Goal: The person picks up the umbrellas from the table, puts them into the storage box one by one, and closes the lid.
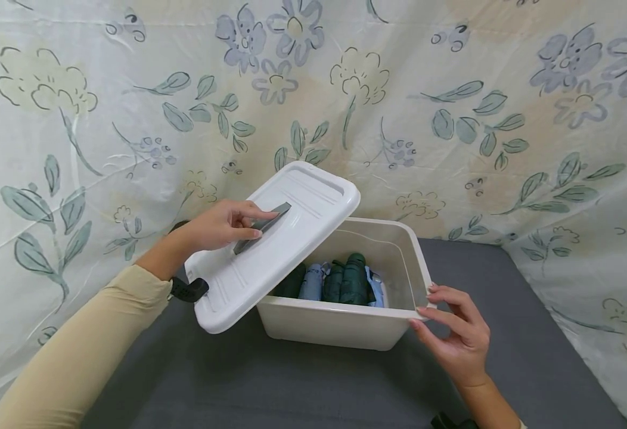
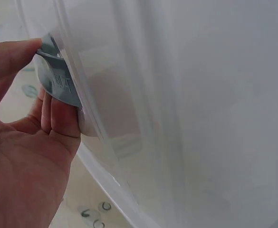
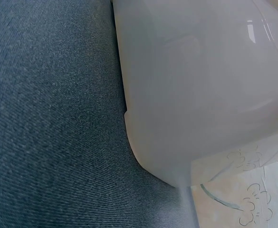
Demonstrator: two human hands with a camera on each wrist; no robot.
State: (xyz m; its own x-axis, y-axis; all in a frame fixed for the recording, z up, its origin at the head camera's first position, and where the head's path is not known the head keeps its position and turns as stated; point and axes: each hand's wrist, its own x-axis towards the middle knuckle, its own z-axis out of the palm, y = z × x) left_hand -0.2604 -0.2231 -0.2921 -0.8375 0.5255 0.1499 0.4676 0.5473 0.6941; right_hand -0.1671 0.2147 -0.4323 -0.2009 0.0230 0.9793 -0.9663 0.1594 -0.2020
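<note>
My left hand (image 1: 224,225) grips the grey handle (image 1: 263,229) on top of a white plastic lid (image 1: 313,196). In the left wrist view, thumb and fingers close around that handle (image 2: 60,80). The lid is held tilted over the left part of an off-white storage box (image 1: 340,326), leaving its right part uncovered. My right hand (image 1: 458,333) pinches the rim at the box's front right corner, thumb below and fingers on top. Inside lie dark green rolled bundles (image 1: 354,279), a grey-blue roll (image 1: 310,282) and a light blue piece (image 1: 376,289). The lid hides the box's left end.
The box stands on a dark grey fabric surface (image 1: 313,387). Behind it and at the right hangs a floral-printed cloth (image 1: 442,143). In the right wrist view, the box's smooth outer wall (image 3: 200,85) rises from the grey fabric (image 3: 48,123).
</note>
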